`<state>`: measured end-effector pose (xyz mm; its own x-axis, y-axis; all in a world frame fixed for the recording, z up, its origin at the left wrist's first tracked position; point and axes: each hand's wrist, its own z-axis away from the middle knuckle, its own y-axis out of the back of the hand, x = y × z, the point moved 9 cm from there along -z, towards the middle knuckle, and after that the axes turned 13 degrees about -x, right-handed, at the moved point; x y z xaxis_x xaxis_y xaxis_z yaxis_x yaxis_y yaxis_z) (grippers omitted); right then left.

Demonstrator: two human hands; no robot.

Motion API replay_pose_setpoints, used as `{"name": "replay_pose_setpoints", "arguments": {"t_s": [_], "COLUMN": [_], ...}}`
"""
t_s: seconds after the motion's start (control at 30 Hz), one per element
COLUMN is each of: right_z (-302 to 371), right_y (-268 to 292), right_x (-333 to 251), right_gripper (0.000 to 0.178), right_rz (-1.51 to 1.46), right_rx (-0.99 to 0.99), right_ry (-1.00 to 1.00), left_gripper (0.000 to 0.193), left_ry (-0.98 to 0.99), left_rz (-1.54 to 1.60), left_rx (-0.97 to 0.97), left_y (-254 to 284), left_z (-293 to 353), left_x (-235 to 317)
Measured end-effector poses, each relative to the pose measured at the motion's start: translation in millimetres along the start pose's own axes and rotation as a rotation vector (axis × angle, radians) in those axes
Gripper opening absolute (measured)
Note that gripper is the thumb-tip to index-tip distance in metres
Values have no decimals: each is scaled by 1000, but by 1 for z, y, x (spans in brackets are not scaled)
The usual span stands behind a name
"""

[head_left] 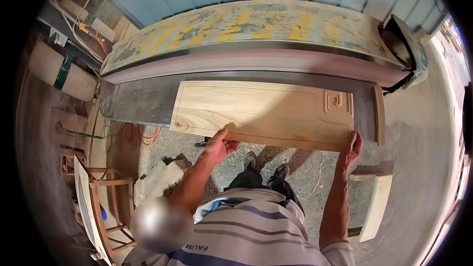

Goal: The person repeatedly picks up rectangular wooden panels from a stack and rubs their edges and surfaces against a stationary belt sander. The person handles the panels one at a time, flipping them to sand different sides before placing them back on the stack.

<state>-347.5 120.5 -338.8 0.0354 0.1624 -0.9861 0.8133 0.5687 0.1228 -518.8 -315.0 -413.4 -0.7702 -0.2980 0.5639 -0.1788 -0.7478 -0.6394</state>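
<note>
A pale wooden panel (246, 113), long and flat, lies across the front of a dark metal worktable (138, 98), its near edge jutting out over the floor. A thin line runs round its border, and a raised angular scroll carving (337, 102) fills its far right corner. My left hand (218, 148) grips the near edge left of the middle, thumb on top and fingers underneath. At the near right corner, my right hand (353, 149) is closed on the panel's end, its fingers partly hidden.
Behind the table runs a long machine with a pinkish belt (256, 59) and a worn yellow-striped top cover (231, 27). A wooden strip (379, 116) stands at the table's right end. A wooden frame (377, 207) is at right, a wooden stand (111, 182) at left. Orange cable (143, 135) lies below.
</note>
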Motion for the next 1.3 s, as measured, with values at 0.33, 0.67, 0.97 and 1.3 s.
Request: {"name": "replay_pose_setpoints", "arguments": {"t_s": [0.33, 0.67, 0.97, 1.3], "right_z": [-14, -21, -14, -13], "right_y": [22, 2, -10, -13], "right_x": [22, 10, 10, -2], "right_gripper": [16, 39, 44, 34], "right_rz": [-21, 275, 265, 333], "right_rx": [29, 274, 278, 349], "right_ry": [101, -127, -131, -21], "left_gripper": [37, 106, 70, 36], "left_ry": [119, -1147, -527, -500], "left_rz": [-624, -2306, -1957, -1565], "left_rx": [250, 601, 211, -111], "left_y": [69, 215, 179, -47], "left_z": [48, 56, 44, 21], "left_x": [43, 151, 183, 133]}}
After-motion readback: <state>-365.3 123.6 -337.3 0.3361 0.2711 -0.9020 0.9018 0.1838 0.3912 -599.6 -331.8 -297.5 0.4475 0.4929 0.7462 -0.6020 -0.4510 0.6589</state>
